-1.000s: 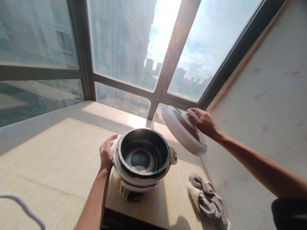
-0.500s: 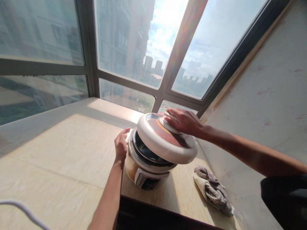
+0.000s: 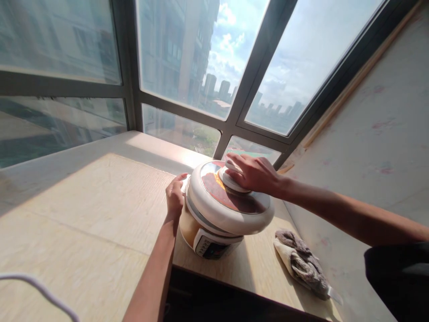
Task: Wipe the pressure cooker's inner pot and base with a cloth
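Note:
A pressure cooker (image 3: pixel 190 226) with a gold-brown body and a dark control panel (image 3: pixel 214 246) stands on the wooden surface. Its wide white lid (image 3: pixel 214 203), with a shiny reddish centre, lies over the pot, slightly tilted and overhanging to the right. The inside of the pot is hidden. My right hand (image 3: pixel 253 172) is closed around the knob on top of the lid. At the cooker's left side, my left hand (image 3: pixel 174 194) grips the white side handle (image 3: pixel 185 183), fingers wrapped round it.
A grey and cream folded cloth (image 3: pixel 301 264) lies to the right, beside the patterned wall (image 3: pixel 375 179). A white cable (image 3: pixel 40 290) crosses the lower left of the wooden surface (image 3: pixel 100 201). Framed windows (image 3: pixel 187 53) rise behind the cooker. The surface's front edge runs just before it.
The lid has come down and left onto the pot, covering the dark inner opening seen before. My right hand moved with it. My left hand has stayed on the side handle.

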`<state>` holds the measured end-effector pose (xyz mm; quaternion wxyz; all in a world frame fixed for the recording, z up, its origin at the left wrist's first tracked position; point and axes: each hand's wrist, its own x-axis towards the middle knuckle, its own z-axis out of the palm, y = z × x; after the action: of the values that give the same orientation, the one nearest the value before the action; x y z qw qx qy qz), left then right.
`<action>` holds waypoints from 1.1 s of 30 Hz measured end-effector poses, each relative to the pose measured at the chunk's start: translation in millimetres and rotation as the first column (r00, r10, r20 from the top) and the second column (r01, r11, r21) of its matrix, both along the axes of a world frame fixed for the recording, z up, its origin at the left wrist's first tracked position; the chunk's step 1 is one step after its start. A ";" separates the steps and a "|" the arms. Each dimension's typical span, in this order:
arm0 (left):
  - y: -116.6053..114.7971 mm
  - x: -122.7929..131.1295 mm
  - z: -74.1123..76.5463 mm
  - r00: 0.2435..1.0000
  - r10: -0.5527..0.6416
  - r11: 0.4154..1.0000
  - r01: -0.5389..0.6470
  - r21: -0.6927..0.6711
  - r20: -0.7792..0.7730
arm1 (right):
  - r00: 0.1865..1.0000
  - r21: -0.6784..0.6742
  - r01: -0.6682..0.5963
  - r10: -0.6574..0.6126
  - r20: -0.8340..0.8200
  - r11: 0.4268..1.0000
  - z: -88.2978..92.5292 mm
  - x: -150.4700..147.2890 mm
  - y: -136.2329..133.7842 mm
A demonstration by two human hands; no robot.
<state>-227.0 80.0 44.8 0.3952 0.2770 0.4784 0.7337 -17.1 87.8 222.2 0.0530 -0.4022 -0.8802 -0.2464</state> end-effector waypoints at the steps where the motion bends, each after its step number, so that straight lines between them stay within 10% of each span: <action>1: 0.1 -0.2 -0.4 1.000 0.001 1.000 -0.001 0.004 -0.004 | 1.000 0.003 0.008 -0.008 0.000 1.000 -1.0 -0.6 0.4; 33: 3.3 6.2 6.8 0.982 0.164 0.986 -0.160 0.046 -0.098 | 0.996 -0.192 0.080 -0.084 -0.016 0.978 -21.6 -3.5 26.6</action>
<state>-220.8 83.3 51.6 0.3042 0.2813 0.5048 0.7574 -20.6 114.4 200.6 0.0146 -0.4443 -0.8817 -0.1578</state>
